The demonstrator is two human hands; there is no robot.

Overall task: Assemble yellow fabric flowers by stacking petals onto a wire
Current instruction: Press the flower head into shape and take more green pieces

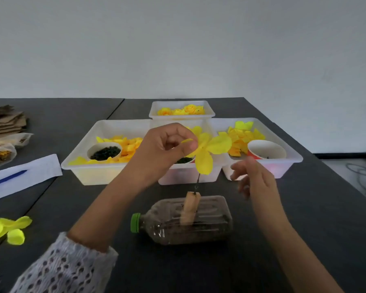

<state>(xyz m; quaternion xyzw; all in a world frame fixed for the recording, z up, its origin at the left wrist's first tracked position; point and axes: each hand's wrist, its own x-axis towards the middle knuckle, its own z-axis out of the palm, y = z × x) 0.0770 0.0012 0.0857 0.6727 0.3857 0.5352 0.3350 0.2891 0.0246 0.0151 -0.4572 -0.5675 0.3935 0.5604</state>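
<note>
My left hand (pixel 169 144) pinches a yellow fabric petal piece (pixel 207 151) with several lobes, held up above the table. Below it a thin dark wire (pixel 197 183) rises from a tan block (pixel 191 206) fixed on a clear plastic bottle (pixel 186 223) that lies on its side with a green cap. The petal's lower lobe hangs at the wire's top. My right hand (pixel 254 180) hovers to the right of the wire, fingers loosely spread, holding nothing.
Several white trays stand behind: a left tray (pixel 82 161) with orange-yellow petals and a cup of dark bits, a right tray (pixel 292 159) with yellow petals and a paper cup (pixel 266 150), a far tray (pixel 181 104) of finished flowers. Loose petals (pixel 9 229) lie left, beside paper and cardboard.
</note>
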